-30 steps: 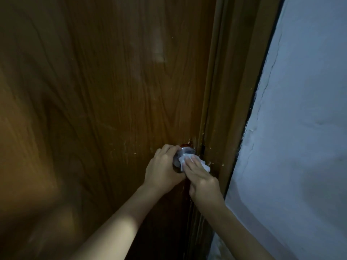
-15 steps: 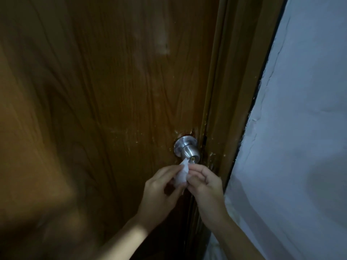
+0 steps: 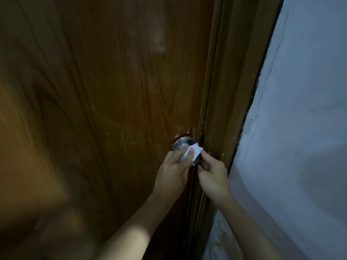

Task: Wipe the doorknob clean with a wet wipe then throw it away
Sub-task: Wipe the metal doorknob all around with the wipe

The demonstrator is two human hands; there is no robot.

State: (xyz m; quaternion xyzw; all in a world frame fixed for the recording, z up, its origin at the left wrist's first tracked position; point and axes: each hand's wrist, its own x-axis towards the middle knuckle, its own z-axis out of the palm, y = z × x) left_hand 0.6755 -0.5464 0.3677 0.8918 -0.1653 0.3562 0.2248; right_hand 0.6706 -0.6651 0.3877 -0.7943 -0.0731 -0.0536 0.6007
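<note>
At the bottom of the view, nearest the camera, two bare forearms are seen rising from the lower edge towards the door's latch side. The left hand [image 3: 173, 170] is raised to the doorknob [image 3: 183, 144], and its grip is closed on the wet wipe [image 3: 192, 153], which is pinned under the fingertips against the front of the knob. The right hand [image 3: 213, 174] is held just beside it, lower and to the right, with the fingers curled inward and the fingertips touching the right edge of the wipe; whether that edge is actually pinched cannot be told. The wipe is seen as a small white crumpled piece, draped over the lower right part of the knob, so that only the upper left of the brushed metal is left bare. Behind the hands, the brown wooden door [image 3: 105, 94] is shown with visible grain and pale scuffs around the knob. To its right the door frame [image 3: 231, 87] runs upward, and beyond it a pale, rough wall [image 3: 304, 113] is seen, cracked along the frame's edge
</note>
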